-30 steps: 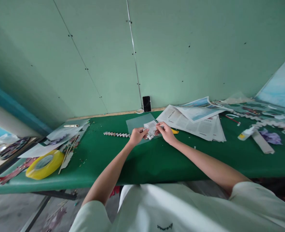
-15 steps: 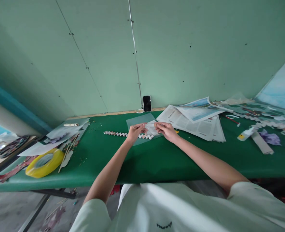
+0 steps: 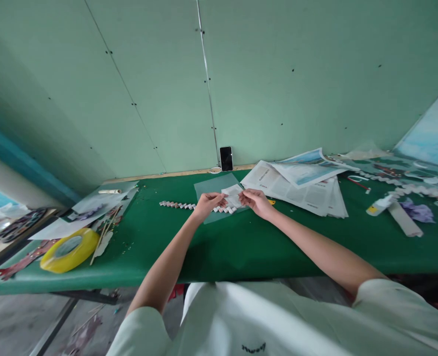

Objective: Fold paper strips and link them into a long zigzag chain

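Head view on my feed. Left hand (image 3: 205,204): I read its fingers as pinched on the left edge of a small white paper (image 3: 232,192). Right hand (image 3: 259,202): fingers curled, pinching the same paper at its right edge. The paper sits between the two, over a translucent sheet (image 3: 210,186) on the green bench (image 3: 140,237). A zigzag folded strip (image 3: 176,205) runs partly hidden by the left hand, its right end just nearer than the paper. I note newspapers (image 3: 272,182) to the right, yellow tape (image 3: 88,248) well left.
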`<state>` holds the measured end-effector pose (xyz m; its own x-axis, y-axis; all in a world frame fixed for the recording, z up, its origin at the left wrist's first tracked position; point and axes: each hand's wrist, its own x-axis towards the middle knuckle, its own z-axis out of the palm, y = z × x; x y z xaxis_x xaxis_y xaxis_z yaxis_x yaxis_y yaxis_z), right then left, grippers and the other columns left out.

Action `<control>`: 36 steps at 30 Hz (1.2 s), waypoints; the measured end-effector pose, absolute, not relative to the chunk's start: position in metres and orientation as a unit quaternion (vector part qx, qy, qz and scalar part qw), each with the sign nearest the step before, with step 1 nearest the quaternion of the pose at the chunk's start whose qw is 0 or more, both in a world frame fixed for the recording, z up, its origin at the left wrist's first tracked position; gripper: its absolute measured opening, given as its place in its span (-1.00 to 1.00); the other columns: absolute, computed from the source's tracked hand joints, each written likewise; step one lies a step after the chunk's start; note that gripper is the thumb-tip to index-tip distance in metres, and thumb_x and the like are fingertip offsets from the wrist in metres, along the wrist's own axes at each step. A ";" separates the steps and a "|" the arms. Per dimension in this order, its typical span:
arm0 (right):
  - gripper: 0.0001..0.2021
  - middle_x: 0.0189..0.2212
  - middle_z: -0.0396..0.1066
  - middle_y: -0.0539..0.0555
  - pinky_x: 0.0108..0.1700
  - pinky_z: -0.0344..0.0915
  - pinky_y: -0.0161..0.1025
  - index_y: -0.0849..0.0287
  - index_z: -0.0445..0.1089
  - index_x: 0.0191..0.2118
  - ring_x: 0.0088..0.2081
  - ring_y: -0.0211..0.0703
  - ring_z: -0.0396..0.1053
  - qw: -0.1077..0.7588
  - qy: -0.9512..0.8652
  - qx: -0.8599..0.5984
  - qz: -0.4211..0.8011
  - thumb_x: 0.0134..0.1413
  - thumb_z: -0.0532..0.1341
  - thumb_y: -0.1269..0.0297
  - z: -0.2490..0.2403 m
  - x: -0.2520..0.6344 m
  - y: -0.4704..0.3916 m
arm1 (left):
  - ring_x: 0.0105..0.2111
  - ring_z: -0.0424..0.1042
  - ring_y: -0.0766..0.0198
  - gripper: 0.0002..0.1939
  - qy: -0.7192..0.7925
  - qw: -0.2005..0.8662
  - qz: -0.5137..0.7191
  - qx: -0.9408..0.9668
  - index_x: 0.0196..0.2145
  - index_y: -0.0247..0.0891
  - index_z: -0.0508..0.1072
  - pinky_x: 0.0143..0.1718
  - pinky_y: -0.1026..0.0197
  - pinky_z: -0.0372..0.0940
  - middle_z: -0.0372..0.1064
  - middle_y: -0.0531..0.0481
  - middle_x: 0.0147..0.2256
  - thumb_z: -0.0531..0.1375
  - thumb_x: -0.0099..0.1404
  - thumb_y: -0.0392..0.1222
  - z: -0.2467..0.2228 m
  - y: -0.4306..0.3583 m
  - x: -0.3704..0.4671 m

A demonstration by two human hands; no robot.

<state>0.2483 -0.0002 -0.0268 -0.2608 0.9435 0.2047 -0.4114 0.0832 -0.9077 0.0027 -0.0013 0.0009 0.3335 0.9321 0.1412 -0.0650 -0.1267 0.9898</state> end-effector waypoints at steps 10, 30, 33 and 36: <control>-0.62 -0.45 0.55 0.07 -0.36 0.41 -0.17 0.16 0.57 -0.11 -0.46 -0.11 0.45 0.510 -0.635 -0.309 0.491 0.16 0.40 -0.05 -0.021 0.249 -0.010 | -0.49 0.55 0.18 -0.46 0.394 0.502 0.332 0.695 -0.15 -0.37 0.64 -0.40 0.22 0.43 0.59 -0.14 -0.45 0.37 0.27 0.24 0.000 -0.004 0.004; -0.59 -0.54 0.42 -0.02 -0.44 0.18 -0.25 0.18 0.55 -0.29 -0.53 -0.25 0.28 0.545 -0.513 -0.301 0.590 -0.03 0.52 -0.08 -0.027 0.235 -0.013 | -0.59 0.23 0.33 -0.42 0.343 0.521 0.266 0.735 -0.19 -0.30 0.57 -0.44 0.26 0.22 0.21 0.08 -0.61 0.09 0.47 0.32 0.000 -0.017 0.016; -0.59 -0.57 0.40 -0.02 -0.46 0.17 -0.24 0.16 0.51 -0.37 -0.54 -0.24 0.27 0.556 -0.527 -0.311 0.563 0.00 0.50 -0.12 -0.029 0.234 -0.013 | -0.61 0.17 0.34 -0.39 0.345 0.514 0.255 0.742 -0.14 -0.32 0.57 -0.49 0.26 0.16 0.15 0.11 -0.62 0.09 0.45 0.34 0.000 -0.018 0.017; -0.56 -0.61 0.37 -0.01 -0.50 0.15 -0.24 0.14 0.45 -0.47 -0.57 -0.24 0.23 0.566 -0.536 -0.321 0.538 -0.01 0.49 -0.14 -0.028 0.234 -0.014 | -0.57 0.27 0.32 -0.42 0.337 0.484 0.253 0.767 -0.17 -0.31 0.55 -0.44 0.27 0.21 0.26 0.07 -0.58 0.13 0.44 0.33 0.001 -0.020 0.017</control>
<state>0.2338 -0.0135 -0.0281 -0.1529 0.9529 0.2621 -0.2656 0.2158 -0.9396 0.0175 -0.0205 0.0006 0.6443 0.7622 0.0627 0.2721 -0.3051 0.9126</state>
